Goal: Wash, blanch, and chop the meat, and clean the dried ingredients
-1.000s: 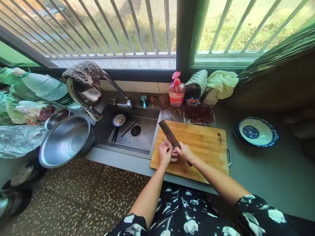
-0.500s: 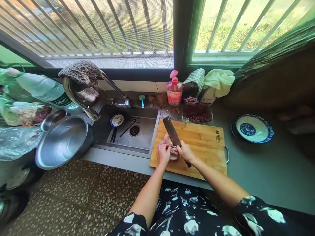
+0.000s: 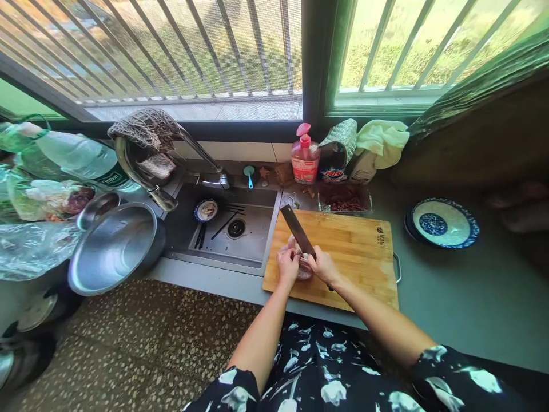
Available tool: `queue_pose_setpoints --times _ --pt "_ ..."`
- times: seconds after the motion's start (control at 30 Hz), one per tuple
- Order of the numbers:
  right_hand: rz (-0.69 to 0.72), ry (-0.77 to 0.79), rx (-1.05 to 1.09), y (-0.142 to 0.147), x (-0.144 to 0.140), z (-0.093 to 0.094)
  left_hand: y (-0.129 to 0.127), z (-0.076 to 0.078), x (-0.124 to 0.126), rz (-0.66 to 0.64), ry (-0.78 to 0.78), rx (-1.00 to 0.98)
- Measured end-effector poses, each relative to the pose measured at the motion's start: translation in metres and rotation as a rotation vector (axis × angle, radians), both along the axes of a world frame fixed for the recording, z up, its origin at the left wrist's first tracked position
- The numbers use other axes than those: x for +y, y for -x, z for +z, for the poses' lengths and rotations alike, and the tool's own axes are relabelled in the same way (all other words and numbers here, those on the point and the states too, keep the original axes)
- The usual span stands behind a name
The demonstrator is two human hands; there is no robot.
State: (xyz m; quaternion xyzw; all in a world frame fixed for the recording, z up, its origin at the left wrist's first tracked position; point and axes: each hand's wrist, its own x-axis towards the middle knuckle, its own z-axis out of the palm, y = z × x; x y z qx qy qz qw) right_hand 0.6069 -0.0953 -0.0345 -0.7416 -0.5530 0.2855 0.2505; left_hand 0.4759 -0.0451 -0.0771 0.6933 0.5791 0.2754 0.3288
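On the wooden cutting board [image 3: 343, 246] lies a piece of raw, pinkish meat [image 3: 306, 271], partly covered by both hands. My left hand [image 3: 287, 265] pinches the meat with bent fingers. My right hand [image 3: 322, 265] grips a dark-bladed cleaver [image 3: 298, 229] near the base of its blade, and the handle end sticks out below that hand. The blade slants toward the upper left, across the meat. Where the edge meets the meat is hidden by my fingers.
Left of the board is a sink [image 3: 257, 257] holding a small bowl [image 3: 206, 210] and chopsticks. A steel basin [image 3: 114, 249] overhangs the counter edge. Behind the board stand a pink soap bottle [image 3: 305, 157] and a tray of dark red meat [image 3: 345, 199]. Stacked bowls [image 3: 446, 223] sit at right.
The cleaver's blade has turned slightly and looks narrower, its tip a little further left. Both hands keep their places on the meat and cleaver. The whole view has shifted slightly.
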Motion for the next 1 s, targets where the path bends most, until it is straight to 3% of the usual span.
queue_pose_setpoints --times 0.1,0.33,0.4,0.6,0.67,0.87,1.0 --pt "-0.022 0.047 -0.012 0.006 -0.005 -0.004 -0.001 0.001 0.001 0.018 0.009 0.001" --pt "0.013 0.158 -0.020 -0.002 -0.049 -0.017 -0.003 0.000 0.002 0.098 0.110 0.016" --pt "0.036 0.158 -0.019 -0.002 -0.043 -0.017 0.000 0.000 0.001 0.071 0.118 -0.005" --pt "0.054 0.069 0.016 0.011 0.011 0.001 0.018 0.001 0.001 -0.059 0.109 -0.096" --pt "0.075 0.095 0.011 0.009 0.006 0.003 0.020 -0.002 0.003 -0.030 0.149 -0.152" --pt "0.083 0.232 -0.043 -0.003 -0.045 -0.005 0.012 -0.008 0.005 0.091 0.260 -0.214" --pt "0.035 0.110 0.036 0.011 -0.014 -0.008 0.019 -0.003 0.005 0.005 0.234 -0.219"
